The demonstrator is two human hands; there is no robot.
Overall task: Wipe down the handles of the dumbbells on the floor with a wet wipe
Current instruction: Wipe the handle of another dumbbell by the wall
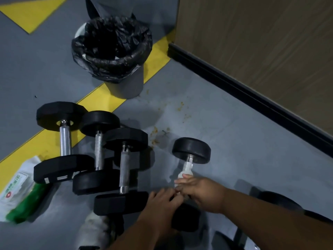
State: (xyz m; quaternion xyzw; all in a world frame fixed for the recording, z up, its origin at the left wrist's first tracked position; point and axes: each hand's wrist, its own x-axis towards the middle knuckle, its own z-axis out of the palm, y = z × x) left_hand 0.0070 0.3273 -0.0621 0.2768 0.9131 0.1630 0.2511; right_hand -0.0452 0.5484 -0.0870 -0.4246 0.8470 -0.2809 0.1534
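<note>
Both forearms reach in from five o'clock; right hand [200,191] curled, left hand [160,199] flat, fingertips meeting.

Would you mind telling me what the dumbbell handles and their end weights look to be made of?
The dumbbell handles look like bare metal: silvery, with a bright sheen and a rougher grip band. The end weights seem rubber-coated or matte plastic: dull black, hardly any glare. The core underneath cannot be seen.

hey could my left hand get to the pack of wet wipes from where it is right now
Probably yes, with a detour. The left hand rests by the near end of the dumbbell being wiped; the wipes pack lies far left, behind three other dumbbells, so it would reach over or around them.
</note>
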